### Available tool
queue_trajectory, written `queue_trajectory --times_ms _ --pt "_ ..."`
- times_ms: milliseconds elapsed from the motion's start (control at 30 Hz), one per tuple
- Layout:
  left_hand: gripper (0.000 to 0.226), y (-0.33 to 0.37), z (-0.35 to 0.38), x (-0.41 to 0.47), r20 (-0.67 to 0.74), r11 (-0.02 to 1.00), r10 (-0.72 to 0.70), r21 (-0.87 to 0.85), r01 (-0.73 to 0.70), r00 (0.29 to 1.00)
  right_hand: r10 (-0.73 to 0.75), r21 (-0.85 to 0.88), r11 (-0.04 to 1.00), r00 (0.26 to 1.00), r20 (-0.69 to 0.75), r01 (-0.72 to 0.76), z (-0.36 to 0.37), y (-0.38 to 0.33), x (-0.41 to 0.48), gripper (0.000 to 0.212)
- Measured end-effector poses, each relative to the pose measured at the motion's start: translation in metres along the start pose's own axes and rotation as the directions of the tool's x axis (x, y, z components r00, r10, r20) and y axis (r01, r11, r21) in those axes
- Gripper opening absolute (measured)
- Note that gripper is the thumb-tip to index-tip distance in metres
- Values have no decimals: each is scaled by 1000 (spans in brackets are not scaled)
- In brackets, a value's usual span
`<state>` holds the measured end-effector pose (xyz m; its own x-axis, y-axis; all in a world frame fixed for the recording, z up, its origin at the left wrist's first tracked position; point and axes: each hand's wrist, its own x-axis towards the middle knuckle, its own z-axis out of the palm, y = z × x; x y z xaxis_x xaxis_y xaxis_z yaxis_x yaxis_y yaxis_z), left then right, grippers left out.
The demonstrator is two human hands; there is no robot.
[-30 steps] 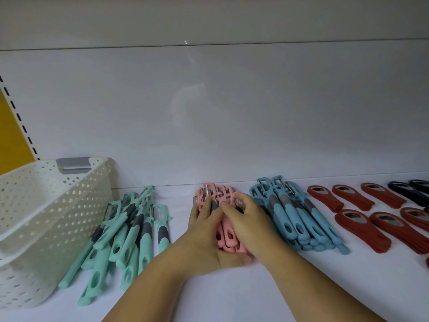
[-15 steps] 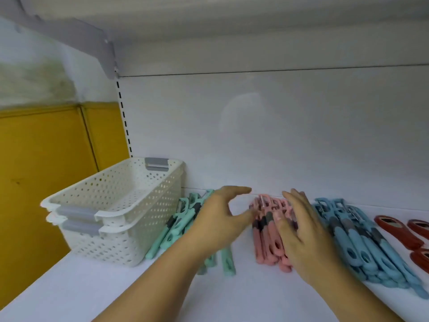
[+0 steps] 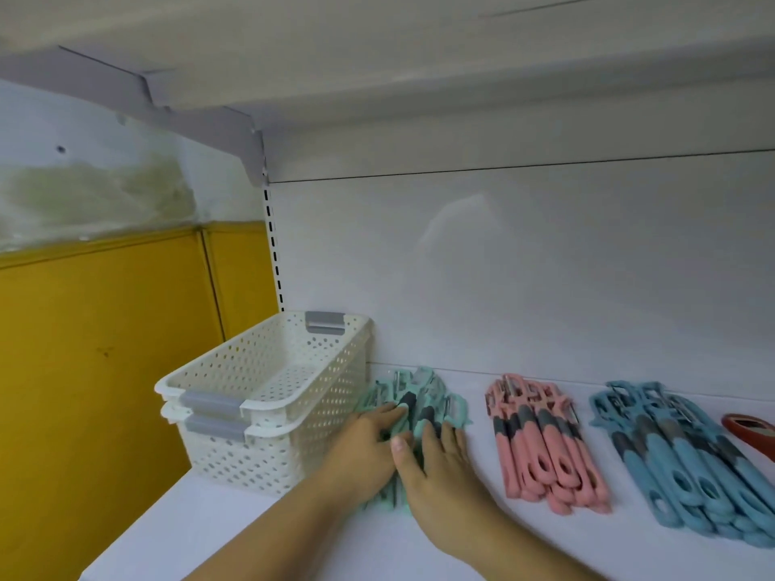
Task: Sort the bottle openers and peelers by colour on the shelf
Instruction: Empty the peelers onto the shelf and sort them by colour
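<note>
A pile of mint-green peelers [image 3: 423, 398] lies on the white shelf [image 3: 482, 538] beside the basket. My left hand [image 3: 365, 446] lies on the pile's left side and my right hand [image 3: 440, 463] on its right side, fingers mostly straight, pressing the peelers together between them. To the right lie a neat bunch of pink peelers [image 3: 545, 446] and a bunch of blue peelers [image 3: 687, 463]. One red bottle opener [image 3: 750, 434] shows at the right edge.
Two stacked white perforated baskets [image 3: 260, 396] with grey handles stand at the shelf's left end, close to my left hand. The white back panel [image 3: 545, 266] rises behind the piles. An upper shelf hangs overhead, and a yellow wall lies to the left.
Both hands left the pink peelers and moved left onto the mint-green pile. The view swung left, so most red and all black openers dropped out of sight.
</note>
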<state>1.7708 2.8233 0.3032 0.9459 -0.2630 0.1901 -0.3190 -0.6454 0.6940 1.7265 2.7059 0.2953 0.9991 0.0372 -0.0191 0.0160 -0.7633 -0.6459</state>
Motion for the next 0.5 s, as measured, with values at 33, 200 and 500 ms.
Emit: queue_trajectory --times_ms 33,200,500 --pt "58 -2 -5 -1 12 1000 10 -12 -10 1000 21 44 999 999 -30 -19 0 -2 2 80" --pt "99 -18 -16 -20 238 976 56 189 -103 970 71 120 991 997 -28 -67 -8 -10 21 60" --pt "120 -16 -5 -1 192 899 52 418 -129 980 -27 266 961 979 -203 81 -5 12 34 33"
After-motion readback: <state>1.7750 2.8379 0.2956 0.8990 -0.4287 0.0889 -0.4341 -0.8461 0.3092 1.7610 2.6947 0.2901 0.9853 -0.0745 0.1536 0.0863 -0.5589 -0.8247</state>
